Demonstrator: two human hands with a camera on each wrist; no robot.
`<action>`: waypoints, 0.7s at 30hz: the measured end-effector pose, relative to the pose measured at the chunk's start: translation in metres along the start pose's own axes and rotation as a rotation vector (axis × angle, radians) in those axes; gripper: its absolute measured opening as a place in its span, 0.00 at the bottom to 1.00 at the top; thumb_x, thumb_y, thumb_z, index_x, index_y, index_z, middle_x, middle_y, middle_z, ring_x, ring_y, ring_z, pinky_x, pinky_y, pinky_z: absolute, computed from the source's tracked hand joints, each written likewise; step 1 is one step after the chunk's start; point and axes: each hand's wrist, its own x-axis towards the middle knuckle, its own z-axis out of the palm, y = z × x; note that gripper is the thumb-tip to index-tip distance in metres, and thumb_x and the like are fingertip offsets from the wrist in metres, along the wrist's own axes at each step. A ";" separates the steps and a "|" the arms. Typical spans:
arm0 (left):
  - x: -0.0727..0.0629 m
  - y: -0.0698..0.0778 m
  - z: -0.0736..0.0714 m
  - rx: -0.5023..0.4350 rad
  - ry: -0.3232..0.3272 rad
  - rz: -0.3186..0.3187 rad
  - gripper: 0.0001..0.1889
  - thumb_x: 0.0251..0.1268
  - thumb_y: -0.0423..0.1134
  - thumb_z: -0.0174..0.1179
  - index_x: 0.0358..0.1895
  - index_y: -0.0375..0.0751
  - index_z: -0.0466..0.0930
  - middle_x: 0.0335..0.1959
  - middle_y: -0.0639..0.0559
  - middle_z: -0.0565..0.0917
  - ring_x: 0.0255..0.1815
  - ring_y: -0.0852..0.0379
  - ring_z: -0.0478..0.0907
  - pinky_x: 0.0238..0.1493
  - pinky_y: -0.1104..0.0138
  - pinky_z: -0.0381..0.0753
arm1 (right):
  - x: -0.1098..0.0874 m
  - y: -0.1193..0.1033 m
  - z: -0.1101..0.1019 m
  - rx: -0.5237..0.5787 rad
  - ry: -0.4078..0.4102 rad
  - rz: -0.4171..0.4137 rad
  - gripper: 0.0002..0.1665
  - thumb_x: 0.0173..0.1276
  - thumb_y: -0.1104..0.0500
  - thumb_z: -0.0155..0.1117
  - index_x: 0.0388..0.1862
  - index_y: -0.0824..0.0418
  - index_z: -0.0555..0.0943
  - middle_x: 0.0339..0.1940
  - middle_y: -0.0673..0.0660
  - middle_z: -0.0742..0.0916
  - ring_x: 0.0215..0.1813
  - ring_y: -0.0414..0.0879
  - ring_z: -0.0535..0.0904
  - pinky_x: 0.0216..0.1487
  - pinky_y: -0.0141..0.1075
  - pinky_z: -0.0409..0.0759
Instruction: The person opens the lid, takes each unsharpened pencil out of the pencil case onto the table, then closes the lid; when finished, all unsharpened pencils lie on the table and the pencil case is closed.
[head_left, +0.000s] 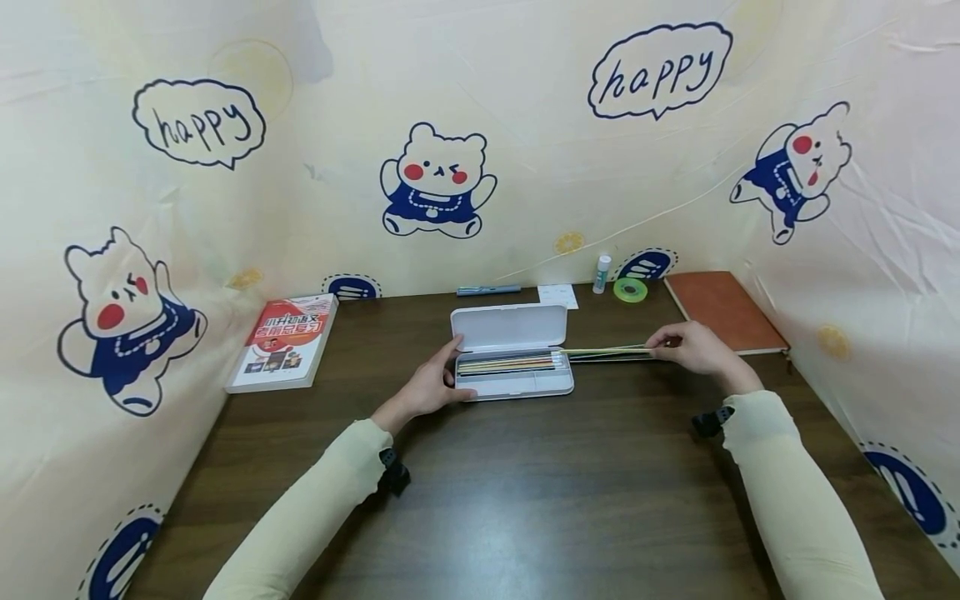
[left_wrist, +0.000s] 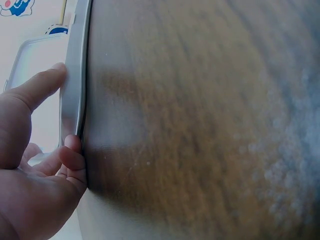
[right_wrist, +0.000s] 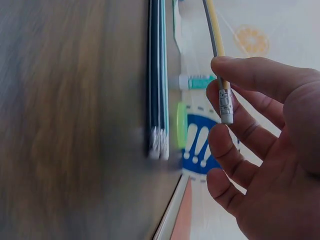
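A white pencil case lies on the table with its lid raised at the back. Several pencils lie lengthwise inside. My left hand grips the case's left end, thumb at the front edge and fingers round the back corner. Between thumb and fingertips, my right hand pinches a yellow-and-dark striped pencil near its white eraser end. Its other end reaches the case's right side. Dark pencils with metal ends lie on the table just beside the case, below that pencil.
Along the back stand a blue pen, a white card, a glue stick and a green tape roll. A red-and-white book lies at left, a brown notebook at right. A patterned cloth surrounds the table.
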 end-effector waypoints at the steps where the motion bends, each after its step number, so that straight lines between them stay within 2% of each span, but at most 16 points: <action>1: 0.000 0.000 0.000 0.003 0.000 0.000 0.55 0.56 0.49 0.74 0.81 0.57 0.44 0.67 0.48 0.73 0.38 0.55 0.72 0.39 0.66 0.71 | -0.002 0.003 -0.001 -0.005 0.005 0.003 0.07 0.69 0.58 0.67 0.43 0.58 0.88 0.38 0.54 0.89 0.41 0.49 0.78 0.45 0.39 0.75; 10: -0.001 0.001 0.001 0.008 -0.001 -0.006 0.55 0.57 0.48 0.74 0.81 0.57 0.44 0.67 0.48 0.73 0.38 0.55 0.71 0.40 0.65 0.71 | -0.012 0.018 -0.002 -0.026 -0.021 0.020 0.05 0.68 0.60 0.67 0.40 0.58 0.88 0.39 0.55 0.90 0.40 0.47 0.79 0.44 0.39 0.75; 21: 0.000 0.001 0.000 0.008 -0.004 -0.003 0.54 0.57 0.48 0.74 0.81 0.57 0.44 0.67 0.48 0.73 0.39 0.55 0.72 0.40 0.66 0.71 | -0.004 0.026 0.009 -0.051 -0.041 0.070 0.05 0.67 0.59 0.68 0.38 0.54 0.89 0.41 0.56 0.90 0.43 0.48 0.81 0.46 0.40 0.75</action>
